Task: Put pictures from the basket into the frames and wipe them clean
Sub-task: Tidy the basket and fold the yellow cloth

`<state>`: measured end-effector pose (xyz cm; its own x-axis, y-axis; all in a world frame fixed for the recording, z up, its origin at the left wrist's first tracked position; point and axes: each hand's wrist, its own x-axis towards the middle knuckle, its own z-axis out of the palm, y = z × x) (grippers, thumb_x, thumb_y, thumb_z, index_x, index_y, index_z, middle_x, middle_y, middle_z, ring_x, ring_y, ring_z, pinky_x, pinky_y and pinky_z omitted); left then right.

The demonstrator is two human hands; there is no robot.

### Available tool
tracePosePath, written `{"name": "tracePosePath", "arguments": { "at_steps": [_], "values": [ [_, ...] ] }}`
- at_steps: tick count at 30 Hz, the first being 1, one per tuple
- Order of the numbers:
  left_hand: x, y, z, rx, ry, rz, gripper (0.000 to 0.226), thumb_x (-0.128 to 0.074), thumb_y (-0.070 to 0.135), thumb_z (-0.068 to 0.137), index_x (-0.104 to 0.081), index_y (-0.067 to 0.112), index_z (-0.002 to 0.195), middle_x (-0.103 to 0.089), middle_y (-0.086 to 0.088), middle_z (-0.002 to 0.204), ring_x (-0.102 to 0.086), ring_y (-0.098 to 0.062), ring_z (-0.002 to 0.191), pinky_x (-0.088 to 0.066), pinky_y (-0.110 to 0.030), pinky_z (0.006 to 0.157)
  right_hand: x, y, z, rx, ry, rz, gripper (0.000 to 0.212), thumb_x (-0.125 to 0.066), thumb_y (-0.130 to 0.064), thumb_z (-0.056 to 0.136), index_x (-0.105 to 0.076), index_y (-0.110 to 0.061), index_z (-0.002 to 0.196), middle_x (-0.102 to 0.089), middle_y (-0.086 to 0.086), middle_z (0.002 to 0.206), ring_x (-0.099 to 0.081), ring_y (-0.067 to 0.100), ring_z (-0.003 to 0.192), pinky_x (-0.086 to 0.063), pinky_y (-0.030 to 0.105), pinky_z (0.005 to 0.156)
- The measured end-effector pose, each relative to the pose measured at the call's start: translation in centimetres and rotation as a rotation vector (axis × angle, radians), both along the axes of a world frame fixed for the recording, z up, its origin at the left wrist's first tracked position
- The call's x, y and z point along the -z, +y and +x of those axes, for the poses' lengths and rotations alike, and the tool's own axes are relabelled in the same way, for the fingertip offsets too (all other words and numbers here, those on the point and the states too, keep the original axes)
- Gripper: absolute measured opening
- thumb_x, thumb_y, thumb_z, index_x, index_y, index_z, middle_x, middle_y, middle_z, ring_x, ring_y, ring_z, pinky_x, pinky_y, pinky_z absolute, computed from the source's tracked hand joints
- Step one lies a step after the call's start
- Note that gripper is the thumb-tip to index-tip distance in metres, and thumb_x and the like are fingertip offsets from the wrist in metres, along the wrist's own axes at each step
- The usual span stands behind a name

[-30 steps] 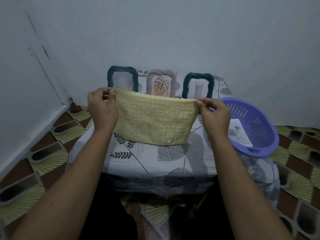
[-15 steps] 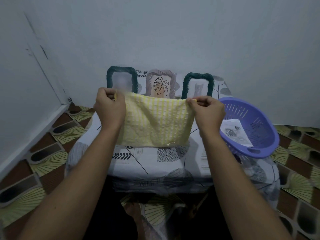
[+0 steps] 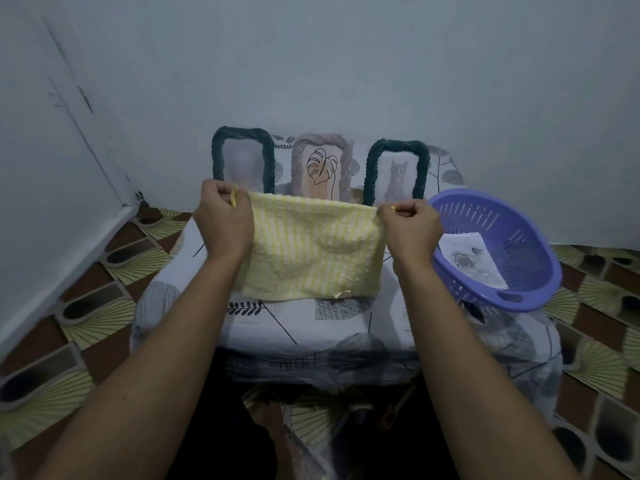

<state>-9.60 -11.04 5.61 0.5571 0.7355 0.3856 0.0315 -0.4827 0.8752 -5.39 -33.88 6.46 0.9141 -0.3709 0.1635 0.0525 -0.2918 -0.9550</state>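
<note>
A yellow striped cloth (image 3: 311, 251) hangs stretched between my hands above the table. My left hand (image 3: 223, 220) pinches its upper left corner and my right hand (image 3: 410, 226) pinches its upper right corner. Behind the cloth three frames stand against the wall: a dark green frame (image 3: 242, 157) with a blurred picture, a grey-pink frame (image 3: 322, 164) with a leaf drawing, and a second dark green frame (image 3: 398, 171) with a cat picture. A purple basket (image 3: 519, 292) at the right holds a printed picture (image 3: 467, 258).
The small table (image 3: 311, 327) wears a white cloth with leaf prints and stands against a pale wall. Patterned floor tiles (image 3: 86, 306) surround it. The basket overhangs the table's right edge. A dark gap lies between my arms below the table front.
My hands moved closer together, so the cloth spans less width. It also sits slightly lower in front of the frames.
</note>
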Motion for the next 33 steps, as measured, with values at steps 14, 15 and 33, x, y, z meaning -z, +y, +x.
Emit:
{"name": "tracePosePath", "arguments": {
  "at_steps": [14, 15, 33],
  "values": [
    [0.0, -5.7, -0.9, 0.559, 0.011, 0.05, 0.015, -0.073, 0.025, 0.09, -0.077, 0.016, 0.102, -0.074, 0.008, 0.087, -0.069, 0.001, 0.079, -0.055, -0.017, 0.074, -0.6, 4.0, -2.6, -0.422, 0.017, 0.218, 0.004, -0.071, -0.01, 0.089, -0.074, -0.01, 0.091, -0.074, 0.005, 0.077, -0.072, 0.01, 0.068, -0.06, 0.025, 0.066],
    [-0.1, -5.7, -1.0, 0.558, -0.002, 0.06, 0.018, -0.074, 0.024, 0.089, -0.078, 0.015, 0.103, -0.076, 0.007, 0.089, -0.07, 0.0, 0.081, -0.055, -0.019, 0.076, -0.7, 4.0, -2.6, -0.428, 0.016, 0.238, 0.004, -0.07, -0.009, 0.089, -0.074, -0.01, 0.09, -0.074, 0.007, 0.078, -0.073, 0.013, 0.07, -0.06, 0.026, 0.067],
    [-1.6, -4.8, -1.9, 0.635, -0.087, -0.024, 0.014, -0.074, 0.021, 0.089, -0.076, 0.02, 0.103, -0.075, 0.005, 0.093, -0.07, -0.01, 0.088, -0.06, -0.034, 0.083, -3.3, 2.9, -3.4, -0.563, 0.032, 0.362, 0.04, -0.029, -0.034, 0.107, -0.047, -0.025, 0.142, -0.077, 0.005, 0.083, -0.074, 0.016, 0.082, -0.05, 0.031, 0.071]
  ]
}}
